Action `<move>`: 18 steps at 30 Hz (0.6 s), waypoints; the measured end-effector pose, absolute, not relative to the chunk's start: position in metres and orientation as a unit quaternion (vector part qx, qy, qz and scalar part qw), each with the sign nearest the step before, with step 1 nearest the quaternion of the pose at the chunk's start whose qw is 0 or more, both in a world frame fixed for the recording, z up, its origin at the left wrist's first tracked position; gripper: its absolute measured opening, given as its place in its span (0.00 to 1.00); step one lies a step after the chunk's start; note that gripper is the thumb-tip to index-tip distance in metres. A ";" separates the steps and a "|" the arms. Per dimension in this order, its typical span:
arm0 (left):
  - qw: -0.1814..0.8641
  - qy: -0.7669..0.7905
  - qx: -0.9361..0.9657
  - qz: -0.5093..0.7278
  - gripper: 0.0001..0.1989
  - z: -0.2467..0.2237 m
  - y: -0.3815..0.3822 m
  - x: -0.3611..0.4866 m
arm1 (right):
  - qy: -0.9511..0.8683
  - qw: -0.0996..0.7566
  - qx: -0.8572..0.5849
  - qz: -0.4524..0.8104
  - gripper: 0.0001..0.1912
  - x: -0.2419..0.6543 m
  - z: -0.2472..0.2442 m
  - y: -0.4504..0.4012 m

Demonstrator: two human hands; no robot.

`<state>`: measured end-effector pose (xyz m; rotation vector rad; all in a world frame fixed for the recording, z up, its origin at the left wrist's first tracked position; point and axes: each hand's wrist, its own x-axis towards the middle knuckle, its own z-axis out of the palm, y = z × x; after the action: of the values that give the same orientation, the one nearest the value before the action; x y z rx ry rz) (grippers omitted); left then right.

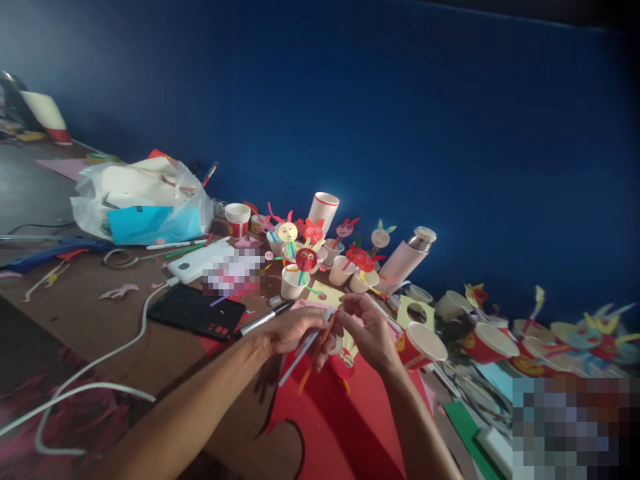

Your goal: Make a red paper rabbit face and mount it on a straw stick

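Note:
My left hand [300, 328] is closed around a thin pale blue stick [295, 365] and a thin orange stick [309, 375], which slant down to the left side by side. At their upper ends the fingertips of my right hand [369, 328] are pinched together and meet my left fingers. Exactly what the right fingertips grip is partly hidden. Below both hands lies a sheet of red paper [345, 427], with a small red paper face [343, 367] on it. A black-and-silver marker [265, 319] rests beside my left wrist.
Several paper cups with paper faces, one a dark red face [306, 259], stand along the blue wall. A pink thermos [405, 259] leans at their right. Leftward are a black phone [197, 312], a white cable [145, 320], a plastic bag [193, 200] and a blue glue gun [55, 253].

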<state>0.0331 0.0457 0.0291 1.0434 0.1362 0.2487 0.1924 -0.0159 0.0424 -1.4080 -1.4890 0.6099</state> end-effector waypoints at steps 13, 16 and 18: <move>0.884 0.072 0.452 0.096 0.08 0.025 0.049 0.036 | -0.608 0.480 -0.573 0.267 0.08 0.191 0.042 -0.014; 0.881 0.079 0.457 0.100 0.09 0.024 0.049 0.036 | -0.609 0.479 -0.572 0.269 0.08 0.192 0.041 -0.014; 0.880 0.080 0.458 0.103 0.09 0.023 0.048 0.037 | -0.610 0.478 -0.572 0.268 0.08 0.192 0.040 -0.014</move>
<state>0.0365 0.0485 0.0234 0.9537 0.1677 0.2142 0.1916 -0.0142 0.0404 -1.3975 -1.4906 0.6537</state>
